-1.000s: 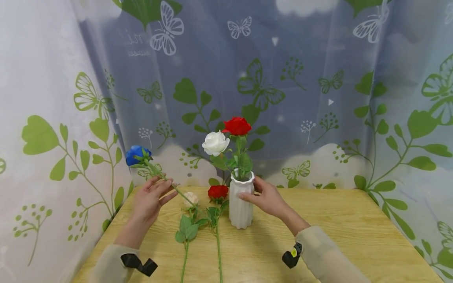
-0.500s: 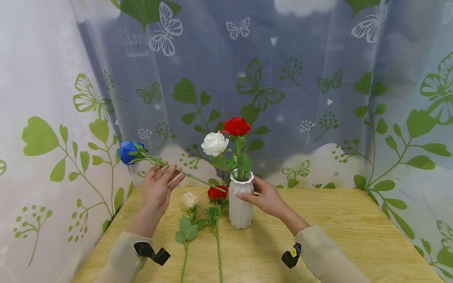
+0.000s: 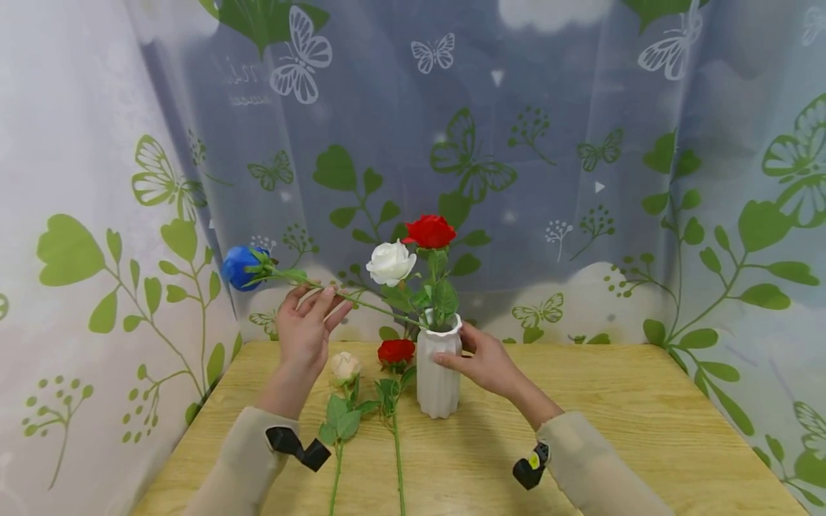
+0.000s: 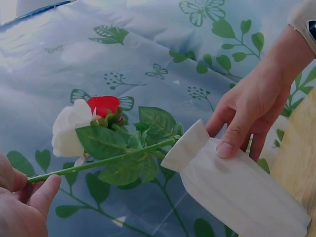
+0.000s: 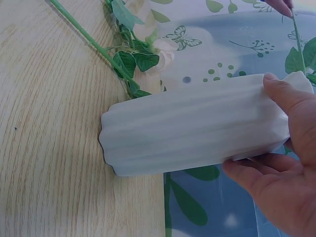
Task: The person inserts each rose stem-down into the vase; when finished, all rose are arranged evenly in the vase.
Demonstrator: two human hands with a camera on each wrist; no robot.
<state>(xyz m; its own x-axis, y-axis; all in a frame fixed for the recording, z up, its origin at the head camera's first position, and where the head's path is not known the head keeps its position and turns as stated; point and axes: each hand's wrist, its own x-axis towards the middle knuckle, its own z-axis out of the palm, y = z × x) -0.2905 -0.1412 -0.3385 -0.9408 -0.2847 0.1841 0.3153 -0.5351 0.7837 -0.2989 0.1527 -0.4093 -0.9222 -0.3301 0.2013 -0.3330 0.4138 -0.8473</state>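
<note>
The blue rose (image 3: 241, 269) lay nearly level in the air left of the vase (image 3: 439, 380), its bloom pointing left and a little up. Its long, thin stem sloped gently down to the right, and the far end reached the vase's mouth; how far inside it went could not be told. The vase stood upright on the table (image 3: 548, 437), white and vertically ribbed with a wavy rim, and out of it rose a white rose (image 3: 391, 263) and a red rose (image 3: 430, 231) with broad green leaves. The tabletop showed pale wood grain. On it, left of the vase, a cream rose (image 3: 345, 366) and a second red rose (image 3: 396, 352) lay with their stems toward the person.

The left hand (image 3: 303, 333) was raised, pinching the blue rose's stem between thumb and fingers. The right hand (image 3: 487, 358) held the vase near its top, thumb across the front and fingers round the far side, spread to the vase's width. Both forearms reached forward in beige sleeves (image 3: 235, 466).
</note>
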